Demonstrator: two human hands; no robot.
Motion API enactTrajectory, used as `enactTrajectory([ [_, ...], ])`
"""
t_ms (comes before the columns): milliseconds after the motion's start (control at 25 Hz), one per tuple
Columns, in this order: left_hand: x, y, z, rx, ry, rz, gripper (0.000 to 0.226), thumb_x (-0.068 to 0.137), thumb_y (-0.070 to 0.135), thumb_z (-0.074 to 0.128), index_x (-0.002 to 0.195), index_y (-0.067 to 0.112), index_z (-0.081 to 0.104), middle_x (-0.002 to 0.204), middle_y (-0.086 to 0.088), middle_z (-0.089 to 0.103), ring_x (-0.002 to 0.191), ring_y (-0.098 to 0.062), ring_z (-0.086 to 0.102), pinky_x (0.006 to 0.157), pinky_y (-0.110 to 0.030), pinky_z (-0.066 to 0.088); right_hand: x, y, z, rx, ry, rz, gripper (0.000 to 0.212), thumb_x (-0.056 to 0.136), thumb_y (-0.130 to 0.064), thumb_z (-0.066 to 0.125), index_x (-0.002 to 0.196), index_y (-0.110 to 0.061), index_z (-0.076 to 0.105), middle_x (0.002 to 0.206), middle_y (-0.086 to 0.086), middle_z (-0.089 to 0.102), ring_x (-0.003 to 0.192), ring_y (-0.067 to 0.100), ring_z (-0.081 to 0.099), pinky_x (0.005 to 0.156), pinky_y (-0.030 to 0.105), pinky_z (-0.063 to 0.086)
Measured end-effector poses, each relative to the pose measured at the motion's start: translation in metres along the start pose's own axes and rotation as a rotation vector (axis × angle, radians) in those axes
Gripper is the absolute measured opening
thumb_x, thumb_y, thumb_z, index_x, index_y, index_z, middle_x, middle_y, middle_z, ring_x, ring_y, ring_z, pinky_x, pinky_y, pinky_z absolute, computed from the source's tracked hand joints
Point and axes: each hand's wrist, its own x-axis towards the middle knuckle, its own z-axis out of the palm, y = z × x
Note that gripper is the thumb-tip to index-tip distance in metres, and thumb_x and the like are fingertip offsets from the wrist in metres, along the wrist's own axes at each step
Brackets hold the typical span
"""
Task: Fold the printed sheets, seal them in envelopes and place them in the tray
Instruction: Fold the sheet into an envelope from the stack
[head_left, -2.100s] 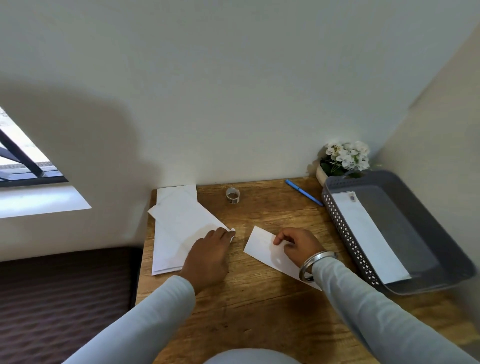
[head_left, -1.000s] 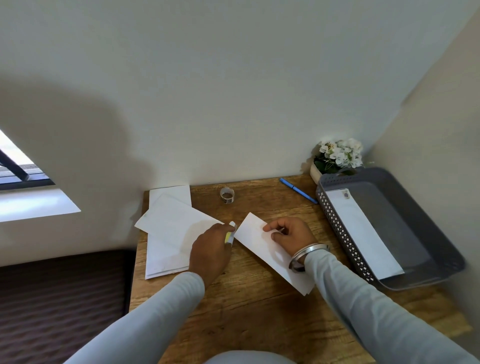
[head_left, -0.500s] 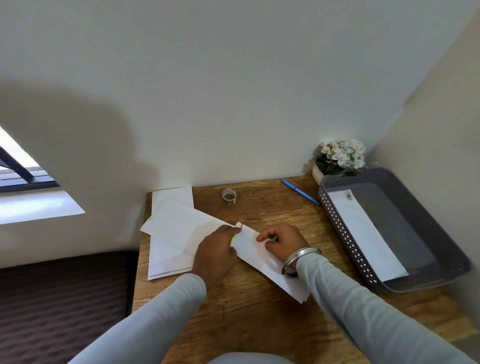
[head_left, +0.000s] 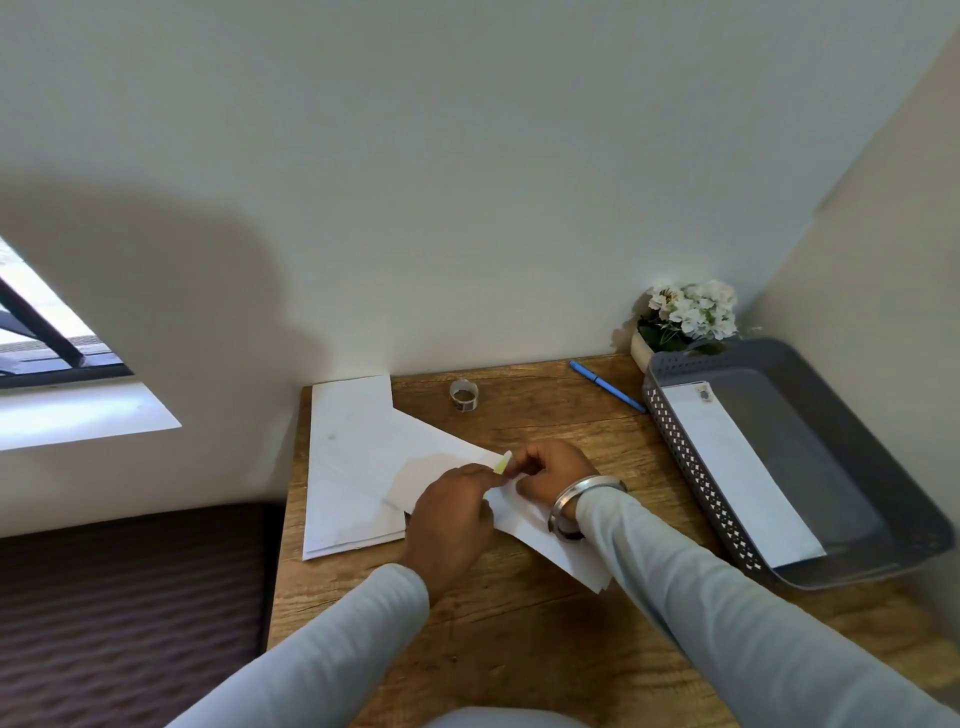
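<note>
Wooden desk (head_left: 519, 649) fills the near part of the head view, with two pale sleeves reaching forward over it. Both hands meet at one spot. The left hand (head_left: 452, 519) pinches a small yellowish strip (head_left: 503, 462) between curled fingertips. The right hand (head_left: 550, 475), with a metal bangle (head_left: 571, 506) on its wrist, curls its fingers onto the far end of a white envelope (head_left: 550, 545), touching the strip; whether it also holds the strip cannot be told. This envelope lies flat under the right wrist and runs back toward the person on the right.

Just left of the grip, partly under the left hand, lies a loose stack of printed sheets (head_left: 353, 467). Beyond the grip stands a roll of tape (head_left: 464, 395). Farther right of it lies a blue pen (head_left: 605, 386). Well to the right of the grip sits a grey tray (head_left: 831, 441) with another envelope (head_left: 737, 467) along its left wall. A pot of white flowers (head_left: 688, 314) stands behind the tray in the corner.
</note>
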Motion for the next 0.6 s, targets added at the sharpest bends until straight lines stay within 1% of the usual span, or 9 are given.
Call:
enactTrajectory([
  [80, -0.002, -0.003, -0.001, 0.020, 0.008, -0.002, 0.037, 0.099, 0.019, 0.059, 0.135, 0.027, 0.061, 0.141, 0.005, 0.058, 0.128, -0.016, 0.052, 0.111, -0.026, 0.036, 0.001, -0.001, -0.001, 0.000, -0.015, 0.022, 0.025, 0.078, -0.010, 0.074, 0.097, -0.026, 0.072, 0.096, -0.009, 0.069, 0.092, 0.013, 0.065, 0.084, 0.031, 0.055],
  [160, -0.004, -0.010, -0.001, 0.037, 0.013, -0.036, 0.034, 0.099, 0.020, 0.060, 0.133, 0.025, 0.062, 0.141, 0.003, 0.058, 0.128, -0.017, 0.052, 0.112, -0.025, 0.035, 0.001, 0.003, -0.007, -0.048, -0.072, 0.065, 0.030, 0.078, -0.013, 0.077, 0.103, -0.027, 0.067, 0.097, -0.007, 0.066, 0.094, 0.015, 0.063, 0.084, 0.032, 0.054],
  [280, -0.004, -0.020, 0.000, 0.059, 0.024, -0.100, 0.031, 0.099, 0.023, 0.060, 0.130, 0.024, 0.063, 0.138, 0.002, 0.060, 0.124, -0.017, 0.055, 0.111, -0.024, 0.037, -0.002, 0.014, -0.021, -0.058, -0.202, 0.118, 0.032, 0.078, -0.008, 0.076, 0.098, -0.028, 0.062, 0.089, -0.007, 0.063, 0.091, 0.018, 0.063, 0.089, 0.040, 0.055],
  [320, -0.004, -0.021, 0.000, 0.067, 0.029, -0.111, 0.031, 0.099, 0.023, 0.060, 0.130, 0.024, 0.064, 0.137, 0.002, 0.061, 0.123, -0.017, 0.055, 0.110, -0.024, 0.037, -0.003, 0.017, -0.025, -0.062, -0.222, 0.124, 0.033, 0.078, -0.006, 0.076, 0.097, -0.028, 0.061, 0.087, -0.007, 0.062, 0.089, 0.018, 0.063, 0.090, 0.040, 0.055],
  [400, -0.004, -0.018, -0.001, 0.070, 0.027, -0.104, 0.032, 0.099, 0.023, 0.060, 0.131, 0.023, 0.063, 0.137, 0.001, 0.061, 0.123, -0.018, 0.056, 0.110, -0.026, 0.038, -0.003, 0.019, -0.028, -0.063, -0.198, 0.135, 0.033, 0.076, -0.004, 0.076, 0.096, -0.027, 0.061, 0.086, -0.005, 0.063, 0.088, 0.019, 0.063, 0.089, 0.040, 0.055],
  [480, -0.005, -0.009, -0.001, 0.068, 0.011, -0.068, 0.034, 0.099, 0.023, 0.061, 0.132, 0.022, 0.062, 0.138, 0.000, 0.060, 0.124, -0.019, 0.056, 0.110, -0.028, 0.039, -0.002, 0.016, -0.023, -0.023, -0.124, 0.144, 0.032, 0.074, -0.005, 0.077, 0.092, -0.025, 0.062, 0.086, -0.002, 0.066, 0.088, 0.020, 0.065, 0.087, 0.042, 0.056],
  [600, -0.006, 0.006, 0.000, 0.055, -0.018, -0.018, 0.034, 0.098, 0.026, 0.061, 0.132, 0.025, 0.063, 0.138, 0.002, 0.060, 0.122, -0.019, 0.057, 0.110, -0.033, 0.043, 0.001, 0.004, -0.008, 0.019, -0.004, 0.146, 0.029, 0.074, -0.009, 0.078, 0.089, -0.027, 0.061, 0.090, 0.001, 0.069, 0.086, 0.021, 0.066, 0.082, 0.039, 0.057],
])
